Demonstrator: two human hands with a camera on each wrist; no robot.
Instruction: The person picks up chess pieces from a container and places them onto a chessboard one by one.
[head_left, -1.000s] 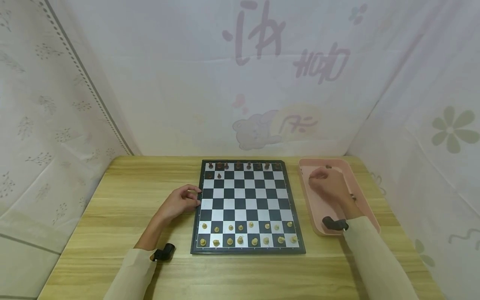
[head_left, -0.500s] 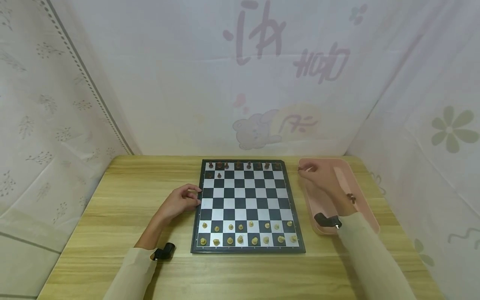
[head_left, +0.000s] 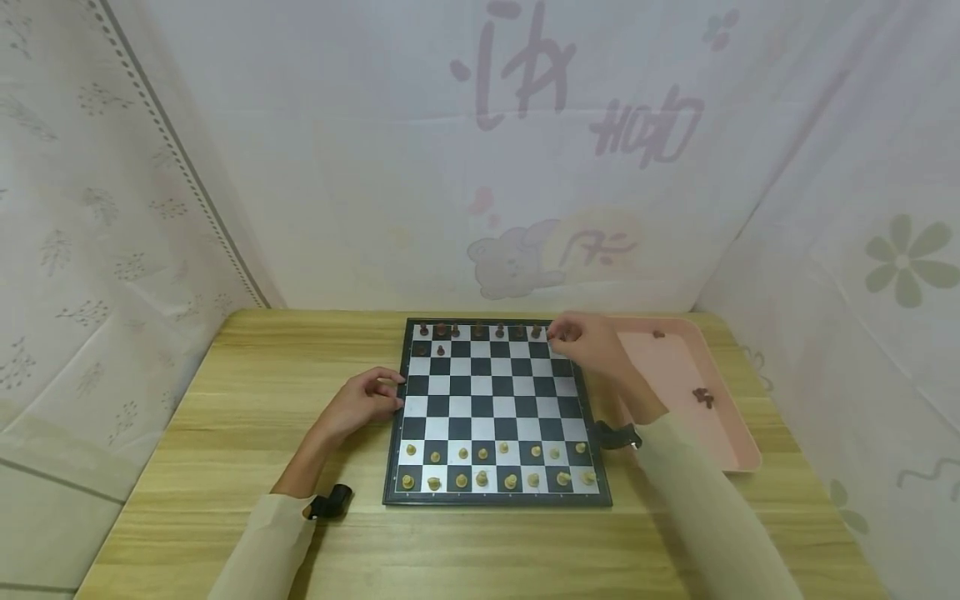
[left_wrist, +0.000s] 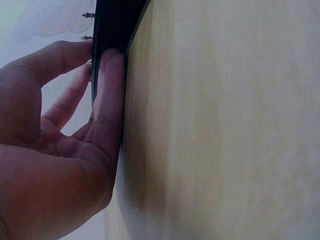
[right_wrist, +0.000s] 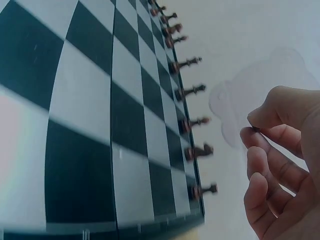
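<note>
A chessboard lies on the desk, with a pink tray just beside it on the right. The right hand is over the board's far right corner, pinching a small dark piece between thumb and forefinger; most of that piece is hidden by the fingertips. The other fingers of this hand are loosely curled. The left hand is at the board's left edge, fingers relaxed and slightly bent, with fingertips touching the black rim.

Along the far row of the board stands a line of dark chess pieces, its right end covered by the right hand in the head view. Two more dark pawns stand in the next row, at the left. Light chess pieces fill the two near rows. In the tray, one loose dark piece lies near the far end and a small cluster of dark pieces lies toward the right side. Behind the desk hangs a pale printed cloth. Both sleeves are cream.
</note>
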